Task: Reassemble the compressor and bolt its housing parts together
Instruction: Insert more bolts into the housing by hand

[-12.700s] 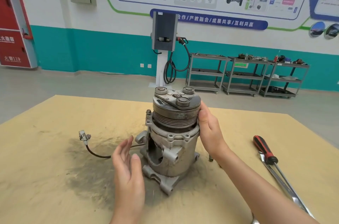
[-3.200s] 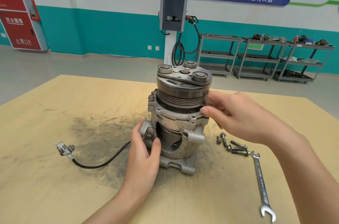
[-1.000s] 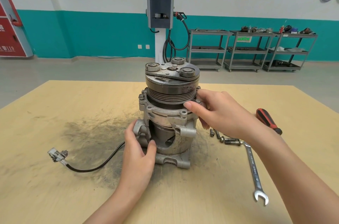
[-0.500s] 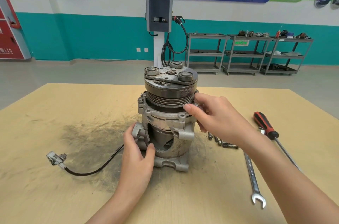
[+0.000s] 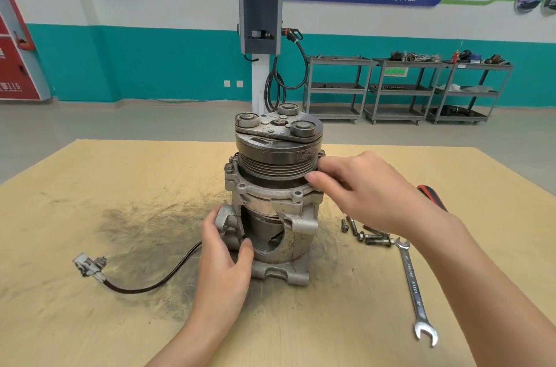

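Head view: compressor upright at centre of the surface, pulley end up, mounting-foot end down on the wood.

Hand state:
- Left hand closed around the lower housing on the near-left side, thumb pressed at the edge of the side opening.
- Right hand curled at the right side of the upper flange, fingertips touching just under the grooved pulley. No bolt or tool visible in it; contents behind the fingers cannot be told.

Loose items:
- Bolts lying on the surface just right of the compressor base.
- Open-end wrench near right, handle running near-to-far.
- Red-handled screwdriver partly hidden behind the right wrist.
- Connector lead trailing to the near left.

Probable faults from this state:
- Misaligned flange holes: likely if the upper housing is rotated slightly off the lower one; cross-threading of bolts to follow.
- Tipping: tall body on a small foot; side force from the right hand without a firm left-hand grip could topple it.
- Pinched thumb at the side opening if the housing parts shift or drop together.
- Bolts rolling away if brushed by the right forearm.
- Grit from the dark stained patch entering joint faces.
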`<act>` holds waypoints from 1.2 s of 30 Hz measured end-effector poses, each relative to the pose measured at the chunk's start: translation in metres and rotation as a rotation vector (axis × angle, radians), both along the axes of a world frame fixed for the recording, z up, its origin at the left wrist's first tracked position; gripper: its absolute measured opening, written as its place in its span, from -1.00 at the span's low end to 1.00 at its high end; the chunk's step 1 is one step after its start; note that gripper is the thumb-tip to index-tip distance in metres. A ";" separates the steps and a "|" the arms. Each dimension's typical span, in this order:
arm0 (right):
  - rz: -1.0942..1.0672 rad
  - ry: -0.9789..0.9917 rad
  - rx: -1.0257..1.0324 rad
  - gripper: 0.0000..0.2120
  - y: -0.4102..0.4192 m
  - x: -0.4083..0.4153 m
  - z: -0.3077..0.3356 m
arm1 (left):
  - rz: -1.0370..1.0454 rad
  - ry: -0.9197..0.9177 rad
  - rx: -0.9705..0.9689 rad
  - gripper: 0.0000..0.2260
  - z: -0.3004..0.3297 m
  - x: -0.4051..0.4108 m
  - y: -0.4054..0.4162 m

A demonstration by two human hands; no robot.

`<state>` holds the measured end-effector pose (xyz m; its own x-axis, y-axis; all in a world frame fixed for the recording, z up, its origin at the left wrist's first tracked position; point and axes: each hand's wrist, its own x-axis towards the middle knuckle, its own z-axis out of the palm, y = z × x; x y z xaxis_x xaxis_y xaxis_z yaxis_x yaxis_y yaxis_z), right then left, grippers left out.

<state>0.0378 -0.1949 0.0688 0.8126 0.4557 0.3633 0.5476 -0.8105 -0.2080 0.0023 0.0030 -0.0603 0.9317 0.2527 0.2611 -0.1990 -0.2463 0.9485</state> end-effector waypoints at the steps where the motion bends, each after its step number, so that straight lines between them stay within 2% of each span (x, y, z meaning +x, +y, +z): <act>1: -0.003 -0.021 -0.001 -0.63 0.000 0.000 0.000 | -0.001 0.002 -0.003 -0.48 0.000 0.000 0.000; 6: -0.065 -0.052 -0.022 -0.45 -0.003 -0.001 0.002 | -0.003 0.008 0.000 -0.48 0.001 0.000 0.000; 7: -0.065 -0.063 -0.044 -0.49 -0.003 -0.001 0.002 | -0.004 0.008 0.000 -0.48 0.002 0.000 0.000; 10: -0.021 -0.059 -0.089 -0.77 -0.004 -0.003 0.003 | 0.000 0.002 0.002 -0.48 0.003 -0.001 -0.001; 11: -0.014 -0.056 -0.091 -0.80 -0.004 -0.004 0.004 | 0.004 0.001 0.002 -0.49 0.003 -0.002 -0.001; 17: -0.065 -0.091 -0.001 -0.57 0.001 -0.003 0.000 | 0.006 0.003 -0.009 -0.49 0.003 -0.002 -0.001; 21: -0.073 -0.033 0.050 -0.44 -0.003 -0.002 0.003 | 0.005 0.001 -0.013 -0.49 0.004 -0.003 -0.002; 25: -0.040 0.043 -0.003 -0.75 -0.005 -0.002 0.005 | 0.007 0.002 -0.012 -0.49 0.005 -0.003 -0.002; 27: -0.017 0.049 -0.005 -0.78 -0.004 -0.002 0.004 | 0.005 0.004 -0.015 -0.49 0.005 -0.003 -0.002; 36: -0.031 0.032 0.133 -0.55 -0.004 0.000 0.000 | -0.001 0.006 -0.030 -0.49 0.006 -0.004 -0.002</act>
